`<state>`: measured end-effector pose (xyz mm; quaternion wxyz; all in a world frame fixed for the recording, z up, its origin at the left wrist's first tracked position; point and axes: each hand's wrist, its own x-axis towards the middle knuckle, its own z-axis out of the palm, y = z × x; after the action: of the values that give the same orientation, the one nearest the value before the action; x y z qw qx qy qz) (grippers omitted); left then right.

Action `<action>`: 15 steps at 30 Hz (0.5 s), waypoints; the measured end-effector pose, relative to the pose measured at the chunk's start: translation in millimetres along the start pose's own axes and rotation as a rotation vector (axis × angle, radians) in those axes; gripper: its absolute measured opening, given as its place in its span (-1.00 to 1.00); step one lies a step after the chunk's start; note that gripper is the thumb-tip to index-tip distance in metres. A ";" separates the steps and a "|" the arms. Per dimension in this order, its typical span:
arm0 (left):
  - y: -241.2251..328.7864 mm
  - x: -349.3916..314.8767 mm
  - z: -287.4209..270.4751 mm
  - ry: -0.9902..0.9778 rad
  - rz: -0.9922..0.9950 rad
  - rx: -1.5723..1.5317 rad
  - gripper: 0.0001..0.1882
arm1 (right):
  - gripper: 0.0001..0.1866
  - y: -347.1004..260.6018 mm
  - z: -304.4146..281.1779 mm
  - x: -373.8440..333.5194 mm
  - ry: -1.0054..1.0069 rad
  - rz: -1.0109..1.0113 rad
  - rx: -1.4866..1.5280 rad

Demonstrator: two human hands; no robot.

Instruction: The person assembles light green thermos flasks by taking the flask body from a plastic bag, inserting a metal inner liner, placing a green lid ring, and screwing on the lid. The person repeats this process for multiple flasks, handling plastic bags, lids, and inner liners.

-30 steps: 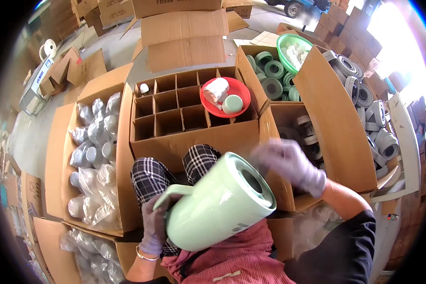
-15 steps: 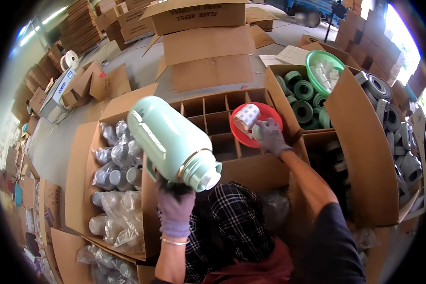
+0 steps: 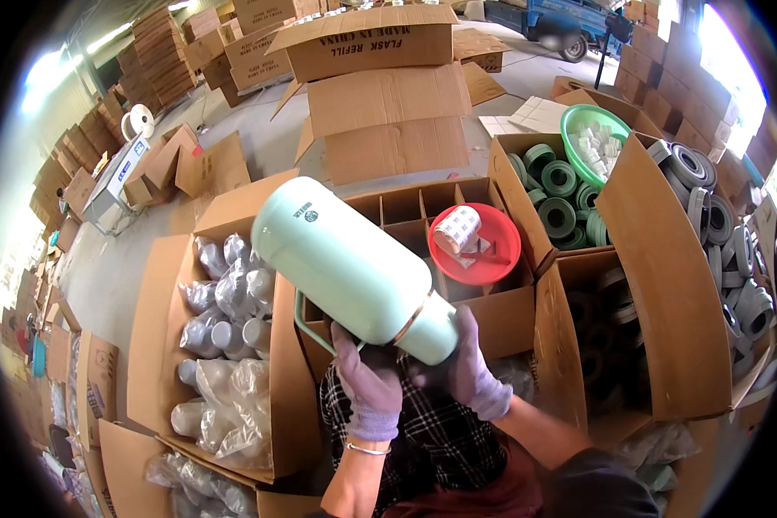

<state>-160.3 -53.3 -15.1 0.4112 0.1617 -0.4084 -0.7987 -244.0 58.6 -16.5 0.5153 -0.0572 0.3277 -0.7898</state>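
Part of the right hand (image 3: 476, 373) escapes us behind the cap (image 3: 432, 331); the pale green flask (image 3: 345, 263) hides some of the divided carton (image 3: 508, 318), and the top edge cuts off the far blue vehicle (image 3: 544, 26).

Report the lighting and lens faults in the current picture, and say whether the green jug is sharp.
Head view: glare washes out the bright opening at upper right; head view: the open carton right of the knees is deep in shadow inside; head view: straight edges bow toward the black rim; head view: the green jug has a fairly sharp outline.
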 end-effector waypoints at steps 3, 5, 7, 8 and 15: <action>15.4 6.9 1.0 0.050 -0.017 -0.026 -0.40 | -0.03 8.5 -11.4 6.5 -0.318 0.374 0.453; 14.4 13.4 -17.8 -0.059 0.258 0.535 -0.42 | -0.11 23.8 -19.5 -0.4 -0.529 0.599 0.805; 16.3 9.7 -39.7 -0.150 0.394 0.872 -0.41 | -0.25 42.1 -0.6 -17.8 -0.521 0.796 1.178; 14.3 7.1 -41.3 -0.140 0.354 0.854 -0.44 | -0.32 42.5 -3.4 -13.9 -0.335 0.778 1.145; 65.0 1.4 -171.0 -0.183 0.604 1.633 -0.46 | -0.60 -46.7 -58.5 69.6 0.147 0.002 -0.958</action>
<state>-25.4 -164.6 -69.0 0.3265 0.2260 -0.9095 -0.1234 -337.4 38.0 -52.4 0.4072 -0.2319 0.6900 -0.5516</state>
